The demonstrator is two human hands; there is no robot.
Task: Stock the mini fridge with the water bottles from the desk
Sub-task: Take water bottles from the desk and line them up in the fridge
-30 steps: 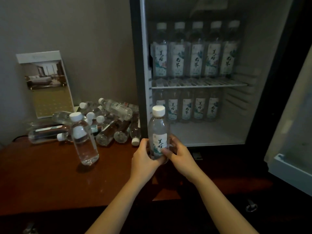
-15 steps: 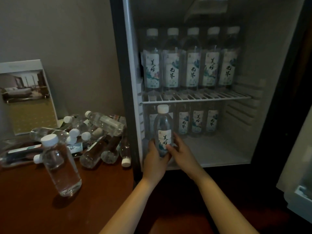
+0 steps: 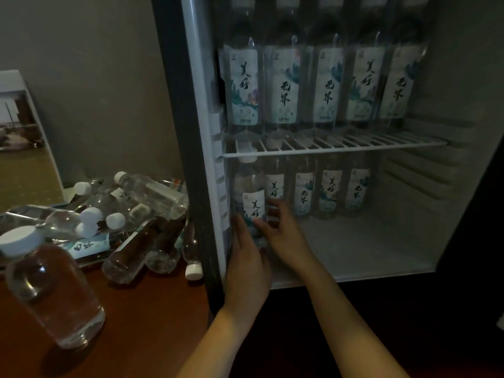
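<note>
Both hands hold one upright water bottle (image 3: 252, 197) with a white cap and a pale label, inside the lower left corner of the open mini fridge (image 3: 354, 252). My left hand (image 3: 246, 257) wraps its base from the left, and my right hand (image 3: 283, 227) grips it from the right. Behind it stands a row of labelled bottles (image 3: 330, 192) on the fridge floor. A second row of bottles (image 3: 324, 85) fills the wire shelf (image 3: 354, 144) above. A pile of bottles (image 3: 131, 214) lies on the brown desk (image 3: 152, 323) to the left.
One bottle (image 3: 51, 285) stands upright on the desk at the near left. A framed picture card (image 3: 24, 148) leans against the grey wall at the far left. The fridge's dark left frame (image 3: 191, 159) stands between the desk pile and the fridge interior.
Both hands have carried the bottle from in front of the fridge into its lower left corner. The view has moved closer to the fridge.
</note>
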